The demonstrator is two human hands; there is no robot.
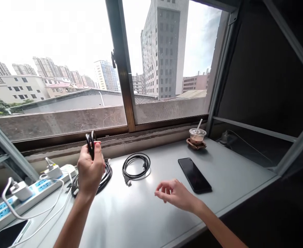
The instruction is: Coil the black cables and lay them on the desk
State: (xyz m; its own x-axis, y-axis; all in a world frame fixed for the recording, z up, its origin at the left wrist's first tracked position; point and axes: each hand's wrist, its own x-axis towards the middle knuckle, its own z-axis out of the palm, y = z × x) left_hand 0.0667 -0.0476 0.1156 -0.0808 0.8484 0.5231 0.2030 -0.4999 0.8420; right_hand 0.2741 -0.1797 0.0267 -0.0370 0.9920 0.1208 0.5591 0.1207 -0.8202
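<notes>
My left hand [89,170] is raised above the grey table [151,217] and grips a folded bunch of black cable [90,143] that sticks up past my thumb. Under that hand lies a coiled black cable [106,175] on the table. A second coiled black cable [136,165] lies just to the right of it. My right hand [174,193] hovers low over the table with its fingers loosely curled and nothing in it. A black phone [194,174] lies face up just beyond the right hand.
A white and blue power strip [27,196] with chargers and white leads lies at the left edge. A dark screen [4,236] sits at the bottom left corner. A plastic cup with a straw [197,136] stands by the window. Metal frame bars run along both sides.
</notes>
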